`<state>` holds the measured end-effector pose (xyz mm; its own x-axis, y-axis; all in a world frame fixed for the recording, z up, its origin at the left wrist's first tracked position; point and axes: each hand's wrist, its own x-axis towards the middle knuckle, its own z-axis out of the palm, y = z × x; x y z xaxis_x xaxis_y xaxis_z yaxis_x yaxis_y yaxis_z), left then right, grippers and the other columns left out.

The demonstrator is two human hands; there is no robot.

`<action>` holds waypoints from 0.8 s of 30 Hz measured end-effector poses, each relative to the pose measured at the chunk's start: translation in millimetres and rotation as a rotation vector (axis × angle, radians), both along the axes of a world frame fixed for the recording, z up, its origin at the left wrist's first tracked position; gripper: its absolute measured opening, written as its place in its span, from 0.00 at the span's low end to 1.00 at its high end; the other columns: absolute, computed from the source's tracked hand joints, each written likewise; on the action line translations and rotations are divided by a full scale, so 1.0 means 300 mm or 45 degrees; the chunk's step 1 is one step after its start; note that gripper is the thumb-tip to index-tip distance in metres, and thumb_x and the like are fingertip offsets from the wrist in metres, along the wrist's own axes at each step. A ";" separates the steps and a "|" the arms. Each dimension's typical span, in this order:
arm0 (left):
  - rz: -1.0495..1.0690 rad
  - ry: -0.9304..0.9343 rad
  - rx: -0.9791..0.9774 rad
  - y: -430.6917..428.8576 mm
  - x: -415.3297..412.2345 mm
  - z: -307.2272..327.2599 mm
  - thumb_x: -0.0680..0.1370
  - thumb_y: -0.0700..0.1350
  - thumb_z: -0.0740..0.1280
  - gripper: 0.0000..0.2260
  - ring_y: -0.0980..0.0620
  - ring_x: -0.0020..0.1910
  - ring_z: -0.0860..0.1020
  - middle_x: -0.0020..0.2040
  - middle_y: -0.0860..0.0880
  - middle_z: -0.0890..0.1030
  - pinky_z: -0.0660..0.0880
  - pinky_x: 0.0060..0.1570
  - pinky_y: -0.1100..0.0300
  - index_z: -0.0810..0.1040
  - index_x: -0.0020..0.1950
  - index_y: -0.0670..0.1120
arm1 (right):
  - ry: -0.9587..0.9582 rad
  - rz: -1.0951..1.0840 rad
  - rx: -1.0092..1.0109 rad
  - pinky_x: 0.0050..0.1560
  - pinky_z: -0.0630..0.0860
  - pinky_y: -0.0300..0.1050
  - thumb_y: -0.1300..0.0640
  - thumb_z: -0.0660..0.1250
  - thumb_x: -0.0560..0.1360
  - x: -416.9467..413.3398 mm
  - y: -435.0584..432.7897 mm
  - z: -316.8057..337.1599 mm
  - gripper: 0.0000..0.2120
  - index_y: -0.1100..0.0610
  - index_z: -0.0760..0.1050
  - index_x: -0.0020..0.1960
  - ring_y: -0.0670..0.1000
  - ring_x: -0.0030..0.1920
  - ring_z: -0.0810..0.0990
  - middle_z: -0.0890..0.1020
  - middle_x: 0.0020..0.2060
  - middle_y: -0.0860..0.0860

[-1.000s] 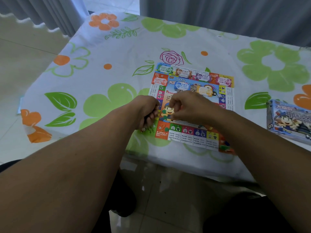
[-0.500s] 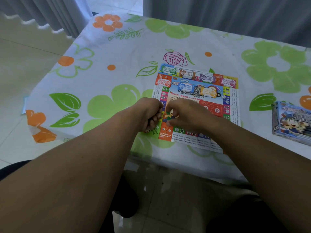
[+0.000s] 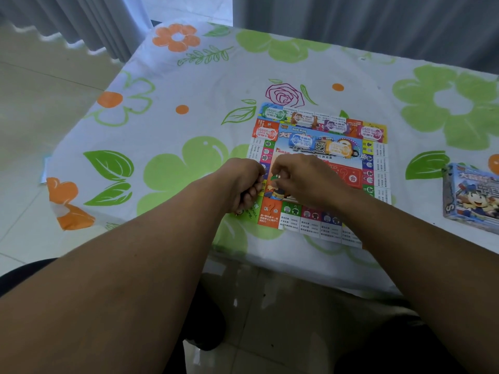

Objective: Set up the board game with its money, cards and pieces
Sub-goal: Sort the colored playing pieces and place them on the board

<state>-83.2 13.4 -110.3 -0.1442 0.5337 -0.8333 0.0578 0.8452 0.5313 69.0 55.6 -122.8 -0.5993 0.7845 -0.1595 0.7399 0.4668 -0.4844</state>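
printed paper game board (image 3: 313,225), bright with coloured squares round its rim, lay flat on the white flowered tablecloth (image 3: 189,76) straight ahead of me, close to the near table edge. it was roughly square, so it had no real long axis. its print read upright from my seat, top edge away from me, and the whole sheet sat slightly skewed, its near edge sloping down to my right.

both hands were over its near-left quarter. my left hand (image 3: 243,187) was curled into a fist at the left border, and i could not tell whether anything was inside it. my right hand (image 3: 305,179) was just beside it, further in over the centre, fingers bent with the tips drawn together. a speck of green showed there, but i could not tell a piece from the print.

small bundles of play money (image 3: 301,141) lay across the far half, with a white die (image 3: 363,157) by the right border. the blue cardboard game box (image 3: 472,198) sat well apart on the right, nearer my right hand. i judged that any piece would be set down right under my fingertips.
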 end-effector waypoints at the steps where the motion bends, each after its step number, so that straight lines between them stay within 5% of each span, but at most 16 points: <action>1: 0.004 0.000 0.005 -0.001 0.001 0.001 0.82 0.50 0.59 0.19 0.55 0.19 0.61 0.26 0.51 0.67 0.59 0.22 0.68 0.67 0.31 0.48 | 0.012 -0.018 0.011 0.48 0.78 0.51 0.53 0.69 0.78 0.002 0.006 0.007 0.06 0.51 0.78 0.54 0.52 0.47 0.80 0.81 0.45 0.48; 11: 0.018 0.002 0.040 -0.007 0.005 0.006 0.83 0.49 0.59 0.19 0.55 0.21 0.62 0.25 0.51 0.68 0.59 0.23 0.68 0.68 0.32 0.48 | -0.138 0.092 0.022 0.48 0.74 0.48 0.58 0.69 0.77 0.015 0.005 0.031 0.12 0.52 0.79 0.60 0.52 0.50 0.77 0.78 0.49 0.48; 24: 0.014 0.007 0.057 -0.009 0.009 0.016 0.83 0.48 0.59 0.19 0.55 0.18 0.61 0.24 0.51 0.67 0.59 0.21 0.69 0.67 0.32 0.47 | -0.074 -0.041 0.100 0.48 0.78 0.54 0.56 0.67 0.78 -0.028 0.008 -0.001 0.04 0.54 0.78 0.51 0.54 0.47 0.79 0.80 0.46 0.51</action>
